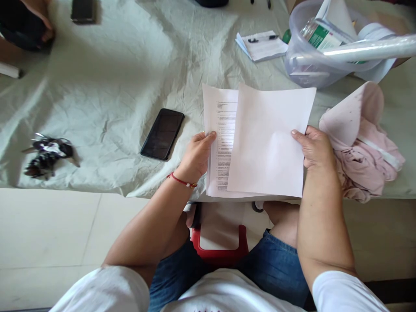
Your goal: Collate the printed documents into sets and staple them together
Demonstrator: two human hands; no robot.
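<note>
My left hand (199, 154) pinches the left edge of a printed sheet (222, 143), thumb on top and fingers beneath. Small dark text lines run down that page. A blank white sheet (269, 143) overlaps its right part, and my right hand (313, 145) grips this one by its right edge, thumb in front. Both papers are held over the table's near edge. How many sheets lie underneath, I cannot tell. Left of my left hand lies a black smartphone (162, 134). Pink cloth (364, 160) with a stiff pink brim is just right of my right hand.
On the green-grey tablecloth (113, 78), keys (48, 154) lie at the left and another phone (83, 11) at the back. A translucent tub (312, 71) with rolls and papers stands back right, beside a notepad (264, 50) with a pen. A red stool (217, 255) shows between my legs.
</note>
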